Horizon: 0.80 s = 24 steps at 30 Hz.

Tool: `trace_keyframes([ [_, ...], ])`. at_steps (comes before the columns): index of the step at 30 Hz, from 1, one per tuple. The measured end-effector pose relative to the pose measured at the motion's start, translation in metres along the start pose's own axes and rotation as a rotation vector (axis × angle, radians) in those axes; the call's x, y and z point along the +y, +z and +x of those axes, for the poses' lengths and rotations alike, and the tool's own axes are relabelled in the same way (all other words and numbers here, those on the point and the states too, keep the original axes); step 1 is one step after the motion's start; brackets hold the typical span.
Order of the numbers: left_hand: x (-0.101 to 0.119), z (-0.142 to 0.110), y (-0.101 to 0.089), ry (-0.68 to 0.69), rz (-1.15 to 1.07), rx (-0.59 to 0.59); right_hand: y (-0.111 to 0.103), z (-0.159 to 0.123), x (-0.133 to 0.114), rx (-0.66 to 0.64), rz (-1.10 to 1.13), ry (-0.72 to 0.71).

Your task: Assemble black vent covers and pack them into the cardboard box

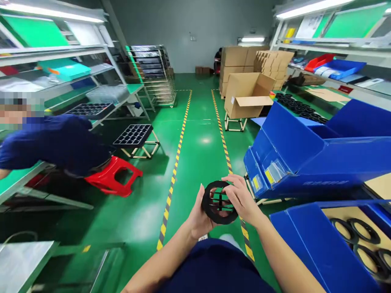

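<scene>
A round black ring-shaped part (210, 209) with thin bars across its opening is held up in front of my body, over the green floor. My left hand (197, 213) grips its left and lower edge, the thumb along the rim. From the right, my right hand (242, 199) is closed on the upper right of the rim, with fingers bent over the opening. Similar black rings (363, 230) lie on a tan sheet inside the blue box (301, 244) at my lower right.
A larger open blue box (342, 162) stands at right, near an open cardboard box (244, 89). Left, a person in dark blue (58, 142) leans over a bench beside a red stool (117, 177). A black compartment tray (133, 135) rests on a stand. Yellow-black tape (171, 191) borders the aisle.
</scene>
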<state>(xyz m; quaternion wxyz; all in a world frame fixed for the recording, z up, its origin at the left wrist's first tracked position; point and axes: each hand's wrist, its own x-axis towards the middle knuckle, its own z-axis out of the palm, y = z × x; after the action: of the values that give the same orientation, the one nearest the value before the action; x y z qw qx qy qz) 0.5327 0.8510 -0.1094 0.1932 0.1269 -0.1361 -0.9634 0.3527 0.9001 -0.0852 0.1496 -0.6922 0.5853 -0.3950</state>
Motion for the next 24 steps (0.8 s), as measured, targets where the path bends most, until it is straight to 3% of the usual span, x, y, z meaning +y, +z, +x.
trace_keyframes([
  [4,0.069,0.085,0.005,-0.114,0.039,0.0,-0.013,0.067,0.052,0.156,0.124,0.179],
  [8,0.134,0.173,0.002,-0.148,0.021,0.004,-0.019,0.139,0.12,0.261,0.282,0.271],
  [12,0.203,0.273,0.001,-0.12,0.052,0.063,-0.032,0.232,0.202,0.265,0.401,0.274],
  [16,0.277,0.376,0.016,-0.038,0.101,0.195,-0.061,0.345,0.281,0.239,0.512,0.279],
  [20,0.344,0.461,0.027,0.108,0.124,0.24,-0.093,0.453,0.342,0.145,0.583,0.243],
  [24,0.406,0.541,0.022,0.162,0.106,0.193,-0.11,0.542,0.396,0.116,0.647,0.248],
])
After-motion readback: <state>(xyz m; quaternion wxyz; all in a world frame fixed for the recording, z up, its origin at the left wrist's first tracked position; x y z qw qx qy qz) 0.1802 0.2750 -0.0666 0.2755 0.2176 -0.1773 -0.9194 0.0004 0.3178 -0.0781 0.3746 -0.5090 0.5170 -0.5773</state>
